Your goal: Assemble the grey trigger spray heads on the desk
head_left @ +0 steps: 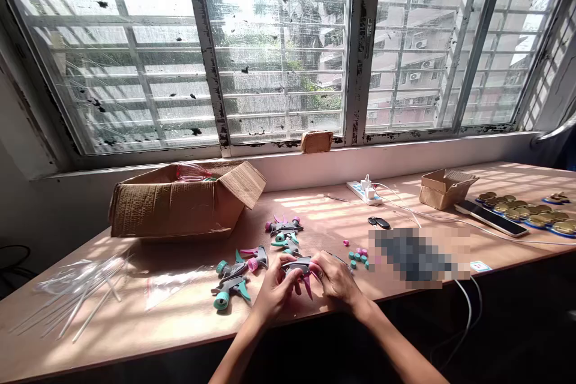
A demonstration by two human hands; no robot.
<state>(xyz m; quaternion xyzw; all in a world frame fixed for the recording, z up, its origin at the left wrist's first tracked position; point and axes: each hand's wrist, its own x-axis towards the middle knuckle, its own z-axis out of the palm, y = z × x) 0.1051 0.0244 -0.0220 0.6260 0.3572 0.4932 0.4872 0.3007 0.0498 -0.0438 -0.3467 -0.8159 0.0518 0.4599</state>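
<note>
Near the table's front edge, both hands are on a grey trigger spray head (pixel 299 263) whose pink trigger points down. My left hand (pixel 279 287) is closed around its left end. My right hand (pixel 335 276) grips the right end, fingers curled; the fingertips partly cover the part. Left of my hands lie several more spray heads (pixel 231 283) in grey with teal or pink triggers and collars. Others form a small pile (pixel 284 233) just behind. Small teal and pink caps (pixel 359 257) are scattered right of my right hand.
An open cardboard box (pixel 173 210) stands at the back left. Thin white tubes (pixel 90 297) and a clear plastic bag (pixel 173 285) lie left. Rightward are a pixelated area (pixel 414 255), a power strip (pixel 363 192) with cables, a small carton (pixel 445 189), a phone (pixel 490 218) and gold discs (pixel 531 213).
</note>
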